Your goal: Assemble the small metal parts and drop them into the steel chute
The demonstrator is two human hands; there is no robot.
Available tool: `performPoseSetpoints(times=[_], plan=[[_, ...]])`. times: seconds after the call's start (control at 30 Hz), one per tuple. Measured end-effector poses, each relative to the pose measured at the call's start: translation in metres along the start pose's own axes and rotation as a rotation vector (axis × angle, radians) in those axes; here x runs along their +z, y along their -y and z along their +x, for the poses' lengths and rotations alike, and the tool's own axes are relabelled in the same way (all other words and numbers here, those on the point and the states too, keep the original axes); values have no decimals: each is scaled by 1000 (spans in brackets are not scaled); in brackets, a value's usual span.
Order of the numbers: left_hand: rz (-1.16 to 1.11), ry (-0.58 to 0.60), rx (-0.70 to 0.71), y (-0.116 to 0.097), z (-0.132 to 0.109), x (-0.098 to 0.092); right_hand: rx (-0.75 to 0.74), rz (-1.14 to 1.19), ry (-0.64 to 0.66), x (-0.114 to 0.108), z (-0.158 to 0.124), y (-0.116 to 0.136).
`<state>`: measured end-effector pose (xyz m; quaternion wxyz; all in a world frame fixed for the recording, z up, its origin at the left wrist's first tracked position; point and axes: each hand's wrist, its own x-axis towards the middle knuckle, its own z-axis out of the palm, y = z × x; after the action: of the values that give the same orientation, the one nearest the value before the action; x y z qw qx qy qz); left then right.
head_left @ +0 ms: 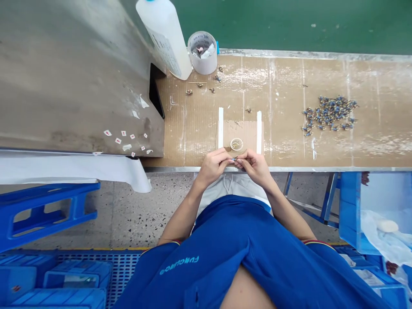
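Observation:
My left hand (215, 164) and my right hand (254, 165) meet at the front edge of the bench, fingertips pinched together. Between them is a small blue and brass-coloured part (234, 159), mostly covered by the fingers; its exact kind is too small to make out. Just beyond the fingertips sits a small round clear dish (237, 144) with a thin yellowish loop in it. The dish rests on a cardboard piece (244, 128) bordered by two white tape strips. To the right lies a pile of similar small blue and brass parts (334, 112).
A white bottle (167, 40) and a tape-roll cup (203, 56) holding scraps stand at the back left. Several loose small parts (200, 85) lie near them. A metal housing (80, 86) with stickers is at left. Blue stools (48, 210) and crates (357, 206) stand below.

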<state>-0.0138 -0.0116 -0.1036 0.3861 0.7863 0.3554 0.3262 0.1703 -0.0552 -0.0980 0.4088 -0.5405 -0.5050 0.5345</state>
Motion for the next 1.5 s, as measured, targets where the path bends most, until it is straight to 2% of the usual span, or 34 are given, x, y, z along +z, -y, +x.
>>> performPoseSetpoints(times=[0.27, 0.5, 0.7, 0.9, 1.03, 1.2, 1.27, 1.33, 1.37, 1.5], plan=[[50, 23, 107, 3, 1, -2, -60, -137, 72, -4, 5, 7], [82, 41, 86, 6, 1, -1, -73, -149, 52, 0, 4, 6], [78, 7, 84, 7, 2, -2, -68, -92, 22, 6, 11, -1], [18, 18, 15, 4, 5, -8, -58, 38, -40, 11, 15, 1], [-55, 31, -106, 1, 4, -12, -52, 140, -56, 11, 13, 5], [-116, -28, -208, -6, -1, -14, 7, 186, -90, 11, 11, 10], [-110, -63, -225, -8, -4, -13, 36, 169, -97, 5, 10, 10], [-101, -88, -230, -9, -6, -12, 33, 111, -175, -12, 8, 10], [-100, -93, -229, -9, -7, -12, 14, 67, -261, -25, 8, 10], [-108, -75, -234, -9, -8, -14, -32, -231, -799, -94, 12, 9]])
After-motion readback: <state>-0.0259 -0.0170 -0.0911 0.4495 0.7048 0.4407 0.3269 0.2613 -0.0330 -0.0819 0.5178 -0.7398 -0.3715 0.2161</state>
